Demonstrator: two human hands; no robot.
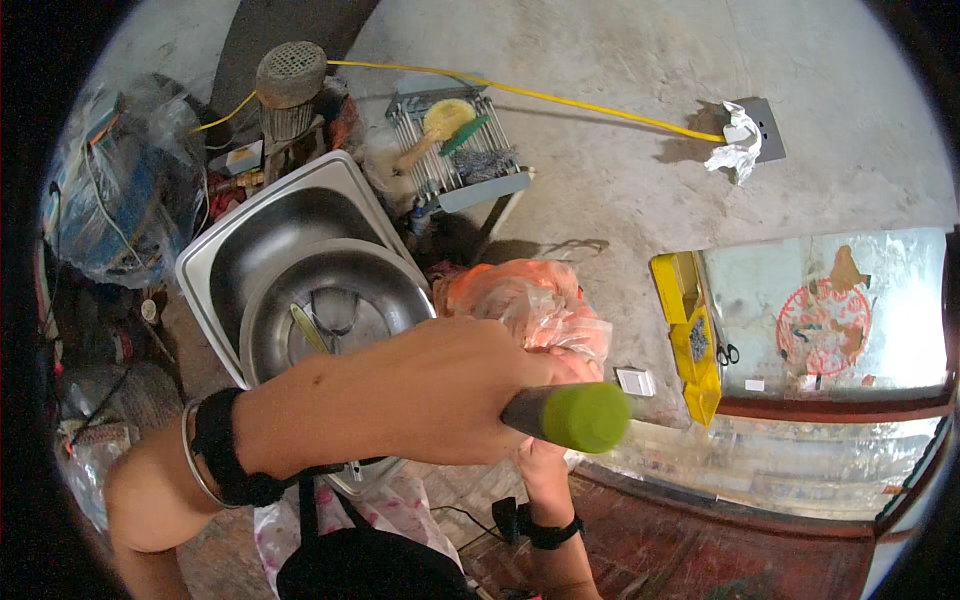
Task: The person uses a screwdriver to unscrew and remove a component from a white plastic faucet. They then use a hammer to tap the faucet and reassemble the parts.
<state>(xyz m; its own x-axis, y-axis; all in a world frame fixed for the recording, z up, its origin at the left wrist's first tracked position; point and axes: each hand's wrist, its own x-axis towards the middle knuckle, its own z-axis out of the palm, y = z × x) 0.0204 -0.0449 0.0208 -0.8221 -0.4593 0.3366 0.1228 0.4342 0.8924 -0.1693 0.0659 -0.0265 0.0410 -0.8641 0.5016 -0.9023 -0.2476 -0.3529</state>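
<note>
My left arm reaches across from the lower left, and my left hand (475,385) is closed round the dark handle with a lime-green end (588,418). The rest of that tool is hidden behind the hand. Below it, my right hand (543,462) comes up from the lower edge beside a clear plastic bag of orange stuff (515,295); its fingers are mostly covered, and I cannot tell what they hold. A round steel basin (405,285) sits in the sink (345,172) to the left, partly behind my forearm. A slim green-handled utensil (308,328) lies inside the basin.
Beyond the sink, a metal rack (480,190) bears brushes and a scouring pad. A yellow cable (530,93) runs to a wall socket (770,130). A yellow tray (680,290) and black scissors (728,354) are at right, by a glass cabinet (760,470). Plastic-covered equipment (130,200) stands left.
</note>
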